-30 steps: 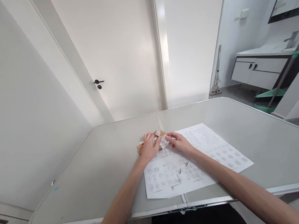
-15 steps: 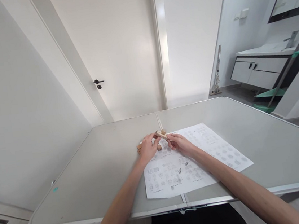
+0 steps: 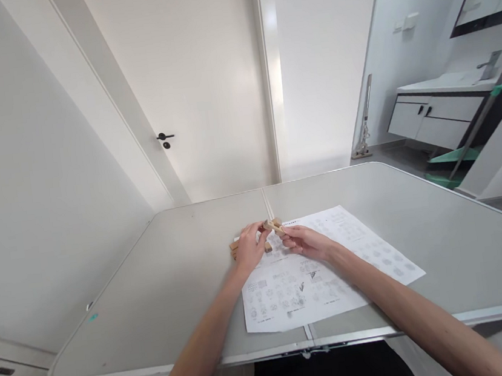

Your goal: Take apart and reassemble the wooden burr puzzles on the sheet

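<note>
Holding, two bare hands: one small assembly of pale wood [image 3: 276,228], raised just over the far left part of a printed sheet, slanting down toward the right. A tanner block-like part shows at its far side—whether joined on or separate, too small to tell.

Left hand [image 3: 250,246]: thumb and fingertips pinching the left end of the wood; palm turned down, back of the hand to the viewer.

Right hand [image 3: 307,242]: thumb and forefinger gripping the right end; remaining fingers curled beneath.

Loose wooden pieces [image 3: 233,248]: brown, lying just beside and partly hidden by the left hand; number uncertain.

Small wooden block [image 3: 268,247]: single, on the sheet, near the left thumb.

Printed sheet [image 3: 283,269]: white, rows of small grey figures and two darker marks; laid flat, partly under the right forearm.

Table [image 3: 166,284]: grey top, pale rim, a seam running across its middle.

Surroundings: white door [image 3: 210,77] with black handle [image 3: 164,137]; mop [image 3: 365,116] standing upright; white washbasin cabinet [image 3: 434,118] with metal tap [image 3: 489,67]; green dustpan [image 3: 455,155] on the floor—all beyond the table.
</note>
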A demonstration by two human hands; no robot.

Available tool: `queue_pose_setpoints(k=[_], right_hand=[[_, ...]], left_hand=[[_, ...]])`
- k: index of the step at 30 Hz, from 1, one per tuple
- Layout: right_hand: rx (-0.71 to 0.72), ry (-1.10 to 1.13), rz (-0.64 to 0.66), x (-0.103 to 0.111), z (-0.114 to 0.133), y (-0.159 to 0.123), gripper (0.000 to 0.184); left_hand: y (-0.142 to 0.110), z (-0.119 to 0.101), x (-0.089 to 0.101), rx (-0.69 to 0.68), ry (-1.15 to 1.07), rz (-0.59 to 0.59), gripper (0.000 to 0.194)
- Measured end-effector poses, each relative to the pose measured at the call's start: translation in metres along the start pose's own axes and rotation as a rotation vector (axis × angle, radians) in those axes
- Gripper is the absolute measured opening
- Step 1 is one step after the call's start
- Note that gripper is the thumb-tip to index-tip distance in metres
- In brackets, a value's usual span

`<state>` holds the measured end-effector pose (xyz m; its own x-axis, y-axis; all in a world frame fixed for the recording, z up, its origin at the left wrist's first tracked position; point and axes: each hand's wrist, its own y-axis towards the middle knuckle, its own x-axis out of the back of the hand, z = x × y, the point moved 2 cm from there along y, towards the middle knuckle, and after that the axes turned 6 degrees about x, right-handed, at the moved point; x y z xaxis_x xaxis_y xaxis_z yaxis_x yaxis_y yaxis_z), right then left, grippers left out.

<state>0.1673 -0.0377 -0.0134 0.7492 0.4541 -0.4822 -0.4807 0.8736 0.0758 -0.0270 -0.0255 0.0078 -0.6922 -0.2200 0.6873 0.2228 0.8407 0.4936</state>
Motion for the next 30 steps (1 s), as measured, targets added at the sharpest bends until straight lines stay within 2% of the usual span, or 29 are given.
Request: queue_pose_setpoints(k=[6, 10, 14, 17, 20, 23, 27, 30], right_hand=[[0.015, -0.107, 0.016, 0.004, 0.000, 0.002, 0.049], [0.118, -0.256, -0.017, 0.004, 0.000, 0.003, 0.050], [0.176, -0.452, 0.012, -0.008, -0.005, 0.001, 0.053], [0.187, -0.499, 0.035, -0.020, -0.010, 0.001, 0.051], [0.223, -0.465, -0.061, -0.021, -0.011, 0.003, 0.053], [0.245, -0.516, -0.201, -0.013, -0.009, 0.005, 0.051], [0.314, -0.808, -0.431, 0.000, -0.008, 0.004, 0.041], [0.301, -1.013, -0.501, 0.001, -0.012, 0.003, 0.033]], left_hand=[[-0.004, -0.002, -0.001, -0.028, 0.041, -0.015, 0.021], [-0.004, -0.002, -0.001, 0.000, 0.057, -0.026, 0.019], [-0.001, 0.004, 0.001, 0.093, -0.008, -0.052, 0.017], [0.003, 0.010, 0.003, 0.189, -0.040, -0.092, 0.016], [0.005, 0.013, 0.003, 0.211, -0.015, -0.130, 0.012], [0.006, 0.014, 0.002, 0.243, -0.022, -0.148, 0.011], [0.006, 0.018, 0.001, 0.344, -0.096, -0.174, 0.022], [0.007, 0.021, 0.001, 0.411, -0.157, -0.180, 0.024]])
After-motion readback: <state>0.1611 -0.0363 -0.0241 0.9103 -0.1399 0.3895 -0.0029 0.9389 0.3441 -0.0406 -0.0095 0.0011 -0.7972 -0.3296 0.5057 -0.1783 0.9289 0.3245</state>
